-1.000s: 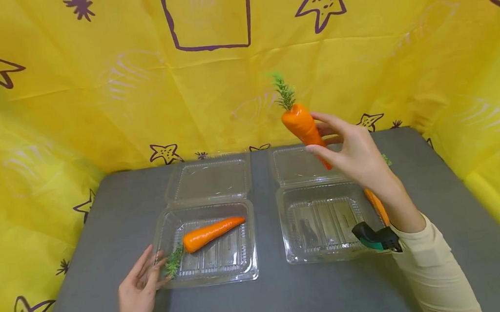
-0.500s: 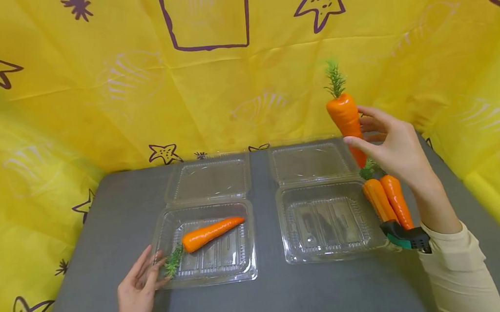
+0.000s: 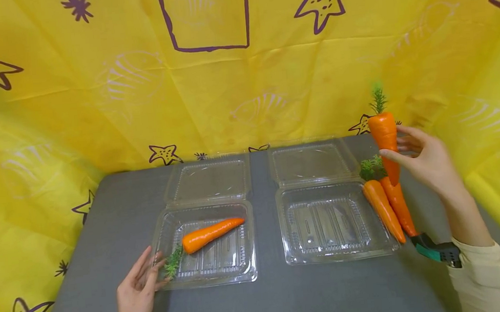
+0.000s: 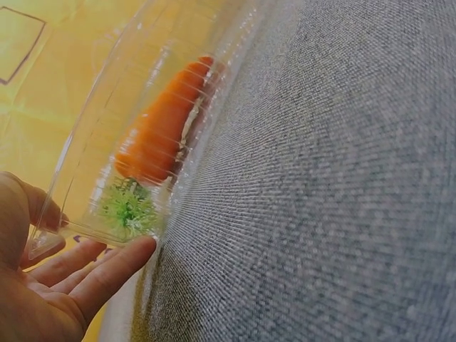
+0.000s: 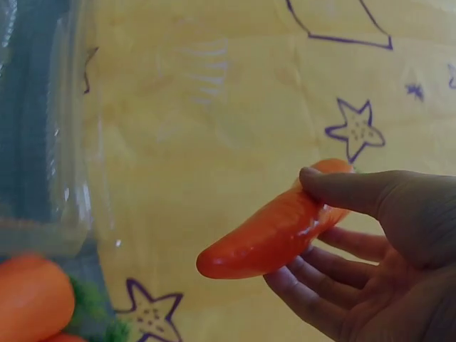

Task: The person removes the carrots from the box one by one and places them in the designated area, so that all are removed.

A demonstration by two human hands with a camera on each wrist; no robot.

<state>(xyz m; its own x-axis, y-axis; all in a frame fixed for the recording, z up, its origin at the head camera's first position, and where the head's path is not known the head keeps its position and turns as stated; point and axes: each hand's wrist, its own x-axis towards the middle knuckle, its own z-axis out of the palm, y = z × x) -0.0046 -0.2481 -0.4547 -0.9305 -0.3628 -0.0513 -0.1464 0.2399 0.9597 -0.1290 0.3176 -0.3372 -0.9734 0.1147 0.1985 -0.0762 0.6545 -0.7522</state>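
Observation:
My right hand point(image 3: 431, 163) pinches a carrot point(image 3: 384, 133) between thumb and fingers above the table's right side. Its green top points up and its tip hangs down. In the right wrist view the same carrot point(image 5: 263, 239) lies across the fingers, thumb on top. My left hand point(image 3: 135, 297) holds the near-left corner of a clear plastic clamshell container point(image 3: 253, 244). Inside that container lies another carrot point(image 3: 212, 235), tip toward the far right, leafy top near my fingers. In the left wrist view the left hand's fingers point(image 4: 114, 274) touch the outside of the container wall.
A second open clamshell container point(image 3: 332, 223) stands to the right. Two more carrots point(image 3: 383, 209) lie side by side along its right edge. Both lids point(image 3: 209, 178) lie back toward the yellow patterned cloth point(image 3: 210, 95). Grey fabric covers the table point(image 3: 288, 300).
My right hand has moved right with the carrot, from above the right container to above the two loose carrots, and lowered it. The left hand has stayed in place.

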